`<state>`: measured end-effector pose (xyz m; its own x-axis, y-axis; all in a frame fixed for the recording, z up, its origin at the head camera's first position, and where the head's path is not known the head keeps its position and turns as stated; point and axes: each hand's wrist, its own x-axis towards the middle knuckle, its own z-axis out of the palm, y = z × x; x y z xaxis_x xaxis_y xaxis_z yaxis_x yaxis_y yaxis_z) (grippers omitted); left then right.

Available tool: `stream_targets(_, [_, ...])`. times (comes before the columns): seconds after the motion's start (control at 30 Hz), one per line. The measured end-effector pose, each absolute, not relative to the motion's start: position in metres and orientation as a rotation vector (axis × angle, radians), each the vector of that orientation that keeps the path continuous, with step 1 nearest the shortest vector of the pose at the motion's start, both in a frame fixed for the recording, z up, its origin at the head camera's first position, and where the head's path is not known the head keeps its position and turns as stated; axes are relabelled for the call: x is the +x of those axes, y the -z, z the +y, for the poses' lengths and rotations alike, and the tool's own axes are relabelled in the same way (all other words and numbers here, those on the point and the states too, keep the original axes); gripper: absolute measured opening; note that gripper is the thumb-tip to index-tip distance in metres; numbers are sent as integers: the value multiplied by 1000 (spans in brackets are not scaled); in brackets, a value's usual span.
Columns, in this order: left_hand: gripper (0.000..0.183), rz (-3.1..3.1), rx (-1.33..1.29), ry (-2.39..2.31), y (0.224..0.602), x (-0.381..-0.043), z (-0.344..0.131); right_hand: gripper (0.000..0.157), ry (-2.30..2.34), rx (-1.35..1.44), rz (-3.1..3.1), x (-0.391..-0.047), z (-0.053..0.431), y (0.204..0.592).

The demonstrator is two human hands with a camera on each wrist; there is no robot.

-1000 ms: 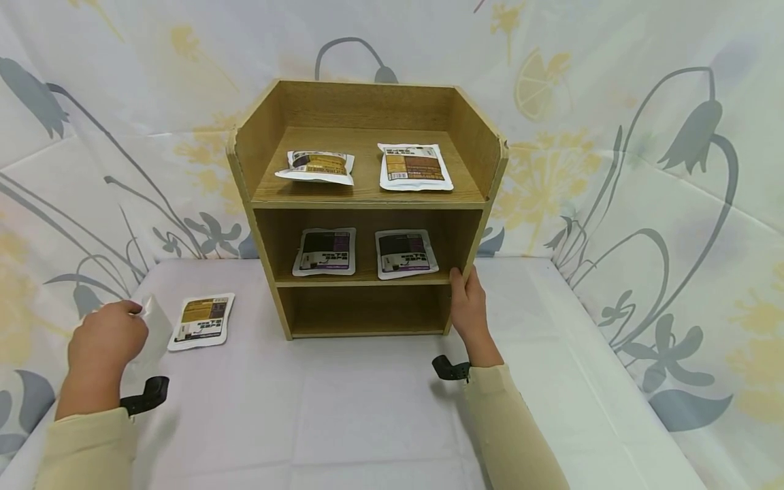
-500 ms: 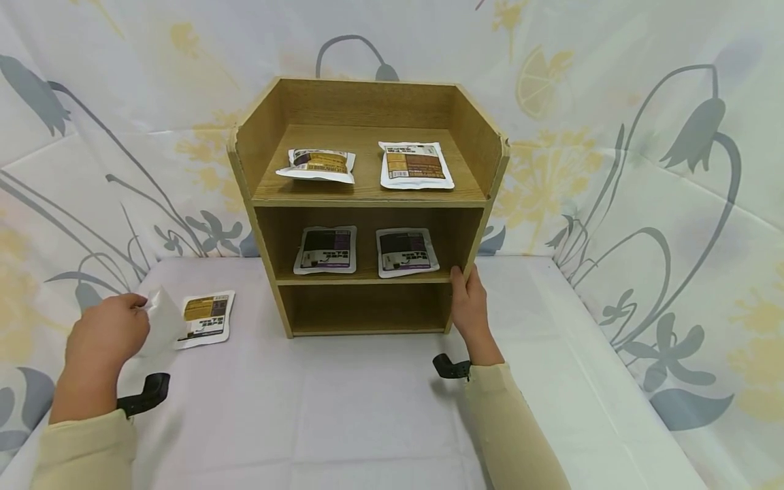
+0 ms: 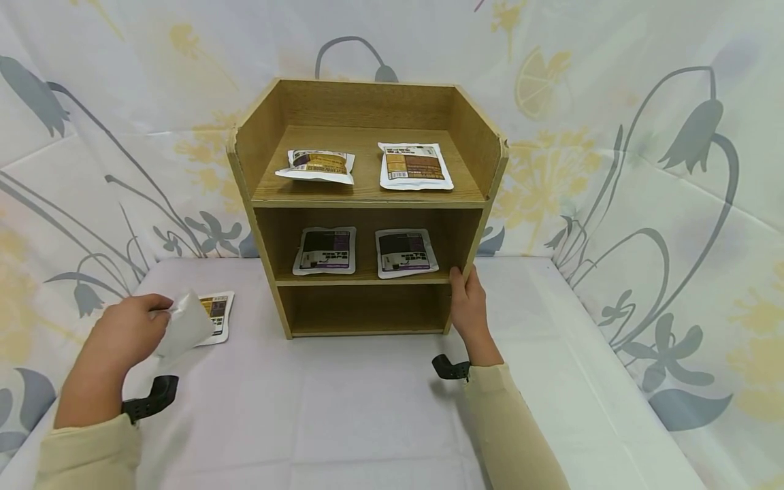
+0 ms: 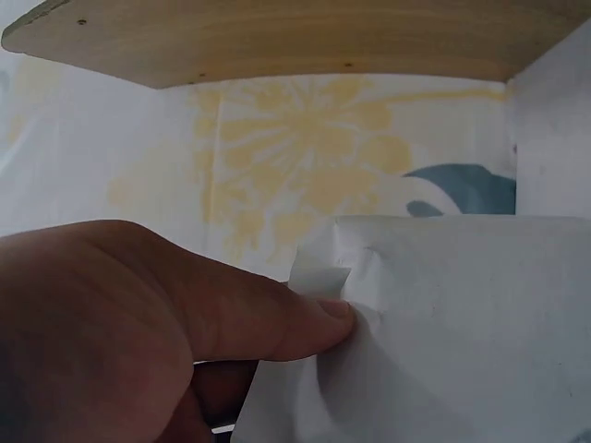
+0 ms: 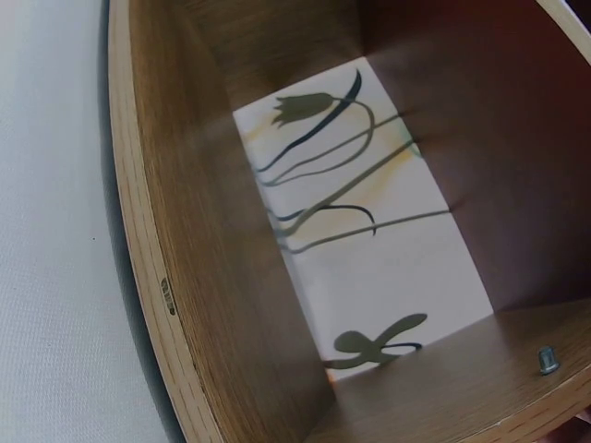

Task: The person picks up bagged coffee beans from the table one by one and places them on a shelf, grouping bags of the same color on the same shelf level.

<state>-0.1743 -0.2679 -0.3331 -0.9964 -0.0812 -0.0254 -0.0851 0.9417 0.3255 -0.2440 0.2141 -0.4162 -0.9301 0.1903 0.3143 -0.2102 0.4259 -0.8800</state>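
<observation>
My left hand (image 3: pixel 131 330) pinches a white food pouch (image 3: pixel 186 325) by one edge, thumb on top, with its plain side facing up. In the left wrist view the pouch (image 4: pixel 462 323) creases under the thumb. It overlaps a second pouch (image 3: pixel 217 316), yellow and brown, that lies on the table left of the shelf. My right hand (image 3: pixel 468 303) grips the right side panel of the small wooden shelf (image 3: pixel 380 203) at its middle board. From the right wrist I look into the bottom compartment (image 5: pixel 222 277); only a bit of the hand shows there.
On the top board lie a puffy yellow pouch (image 3: pixel 321 165) and a flat brown one (image 3: pixel 415 167). Two dark purple pouches (image 3: pixel 327 250) rest side by side on the middle board. A flowered cloth (image 3: pixel 661 170) hangs behind the white-covered table (image 3: pixel 367 408).
My left hand has moved right with the white pouch, which now covers much of the pouch lying on the table. The right hand and the shelf have stayed in place.
</observation>
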Motion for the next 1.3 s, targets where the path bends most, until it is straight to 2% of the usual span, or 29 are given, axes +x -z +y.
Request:
stream_targets(0.43, [34, 3150, 138, -538, 336, -173, -256, 51, -1499, 7, -2320, -244, 214, 416])
stream_targets(1.3, [22, 3060, 416, -565, 334, -171, -211, 51, -1508, 17, -2313, -245, 214, 418])
